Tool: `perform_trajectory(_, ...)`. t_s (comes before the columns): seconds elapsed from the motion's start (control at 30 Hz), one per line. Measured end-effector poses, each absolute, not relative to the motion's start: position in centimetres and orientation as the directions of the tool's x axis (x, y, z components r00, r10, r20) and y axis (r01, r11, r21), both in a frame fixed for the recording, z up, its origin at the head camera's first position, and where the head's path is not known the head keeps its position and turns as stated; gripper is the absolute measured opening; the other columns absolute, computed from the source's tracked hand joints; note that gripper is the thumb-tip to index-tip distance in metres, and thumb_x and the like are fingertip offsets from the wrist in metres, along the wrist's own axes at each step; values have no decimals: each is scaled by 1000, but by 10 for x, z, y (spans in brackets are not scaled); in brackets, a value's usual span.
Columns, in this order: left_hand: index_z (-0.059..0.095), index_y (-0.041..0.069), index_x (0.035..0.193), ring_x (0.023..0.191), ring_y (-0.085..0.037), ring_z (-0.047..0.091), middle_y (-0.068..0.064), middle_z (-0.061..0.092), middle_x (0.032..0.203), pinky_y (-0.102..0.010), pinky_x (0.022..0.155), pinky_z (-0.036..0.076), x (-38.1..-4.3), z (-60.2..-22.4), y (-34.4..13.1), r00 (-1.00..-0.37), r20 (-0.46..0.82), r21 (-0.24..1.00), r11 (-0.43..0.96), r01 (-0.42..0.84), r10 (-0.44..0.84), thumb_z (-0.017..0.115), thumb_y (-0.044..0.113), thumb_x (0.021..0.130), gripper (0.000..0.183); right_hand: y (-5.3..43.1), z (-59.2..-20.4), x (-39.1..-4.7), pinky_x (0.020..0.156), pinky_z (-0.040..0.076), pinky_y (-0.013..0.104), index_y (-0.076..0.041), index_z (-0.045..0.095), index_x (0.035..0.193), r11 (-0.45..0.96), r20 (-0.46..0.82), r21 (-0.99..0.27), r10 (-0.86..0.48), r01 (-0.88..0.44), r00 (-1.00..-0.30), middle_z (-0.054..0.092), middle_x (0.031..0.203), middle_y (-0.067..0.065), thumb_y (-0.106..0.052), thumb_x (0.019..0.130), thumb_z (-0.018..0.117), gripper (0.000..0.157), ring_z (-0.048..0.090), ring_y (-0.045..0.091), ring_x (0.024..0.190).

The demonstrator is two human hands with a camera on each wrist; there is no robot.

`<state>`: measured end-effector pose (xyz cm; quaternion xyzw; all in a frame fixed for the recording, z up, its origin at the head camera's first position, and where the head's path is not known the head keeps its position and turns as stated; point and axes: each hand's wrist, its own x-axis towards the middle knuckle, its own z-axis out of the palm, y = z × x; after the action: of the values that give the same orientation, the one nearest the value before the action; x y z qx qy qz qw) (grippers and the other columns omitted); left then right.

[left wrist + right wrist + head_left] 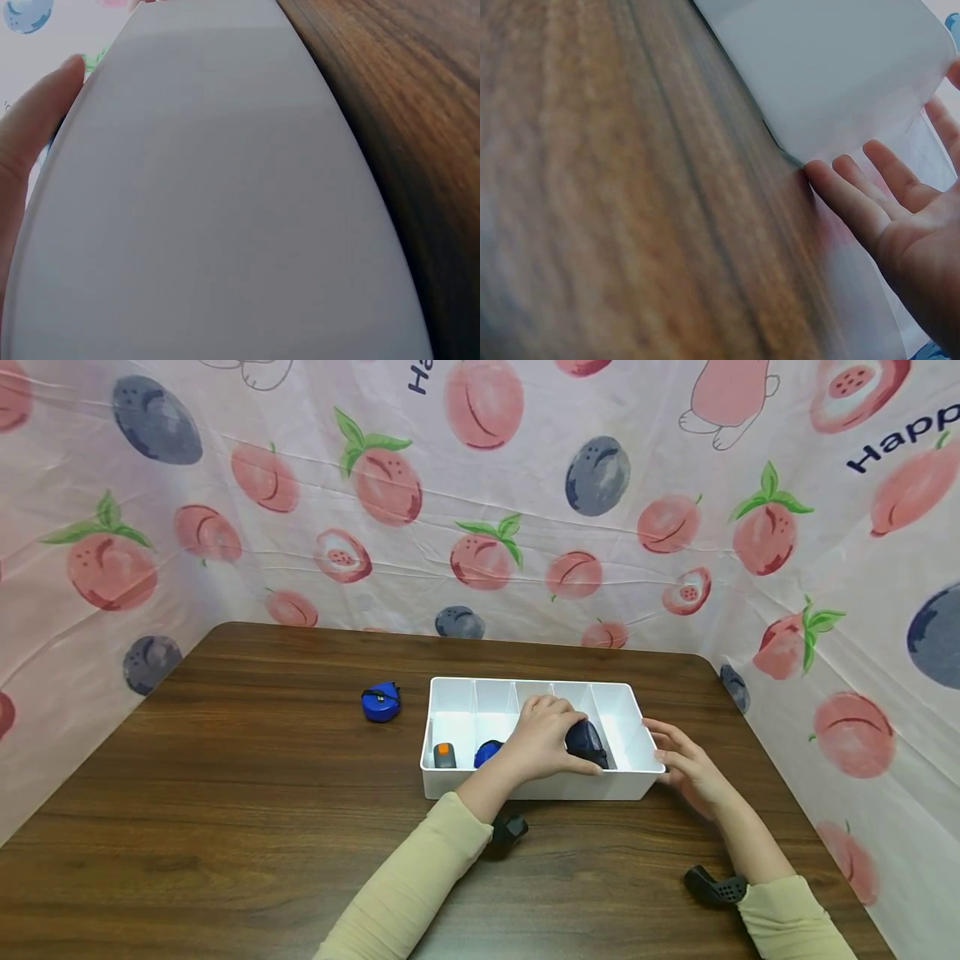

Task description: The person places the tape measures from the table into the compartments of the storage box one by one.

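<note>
A white divided box (pixel 570 787) stands on the table. My left hand (pixel 542 737) reaches over its front wall and grips a dark navy rounded object (pixel 587 743) inside, toward the right; the hand covers part of it. My right hand (pixel 688 764) is at the box's right end, fingers fairly straight and touching it near the corner. In the left wrist view, the box's wall (pixel 210 180) hides most of the left hand. The right wrist view shows the right hand (pixel 907 217) with spread fingers against the box's lower corner.
A small grey item with an orange top (pixel 444 756) lies in the box's left compartment. Beside it, a blue item (pixel 487 752) is partly hidden by the left arm. Another blue item with a black strap (pixel 381 702) lies on the brown table (pixel 225 793), left of the box.
</note>
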<state>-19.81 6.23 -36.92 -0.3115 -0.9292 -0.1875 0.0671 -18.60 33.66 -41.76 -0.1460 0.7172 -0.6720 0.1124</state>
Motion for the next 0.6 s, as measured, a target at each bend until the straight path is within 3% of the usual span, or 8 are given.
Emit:
perform_trajectory(0.13, 64, 15, 125, 121, -20, 43, 0, 58, 119, -42, 108, 21, -197, -370, 63, -781, 220, 265, 735, 624, 584, 71, 68, 70, 77, 337, -418, -186, 83, 51, 32, -16, 41, 141, 51, 38, -997, -368, -61, -929, 26, 141, 27, -10, 99, 44, 42, 55, 13, 108)
perform_trajectory(0.3, 66, 18, 124, 125, -18, 41, 2, 57, 125, -41, 110, 19, -198, -372, 63, -778, 191, 249, 737, 629, 599, 64, 69, 76, 70, 337, -418, -186, 83, 51, 33, -16, 42, 140, 45, 42, -997, -368, -63, -929, 33, 137, 19, -10, 99, 44, 42, 56, 14, 107)
perform_trajectory(0.47, 55, 20, 137, 136, -18, 32, 2, 46, 143, -43, 112, 13, -199, -372, 62, -780, 150, 234, 744, 625, 608, 58, 69, 80, 75, 337, -418, -186, 83, 52, 33, -16, 42, 140, 53, 43, -996, -364, -66, -930, 34, 135, 17, -9, 99, 44, 42, 56, 14, 107)
perform_trajectory(0.6, 48, 22, 143, 140, -18, 26, 3, 41, 148, -46, 113, 8, -199, -372, 63, -780, 139, 232, 746, 624, 610, 57, 70, 80, 80, 338, -419, -186, 83, 51, 33, -16, 42, 140, 50, 42, -997, -364, -65, -930, 33, 136, 17, -9, 99, 43, 42, 56, 14, 107)
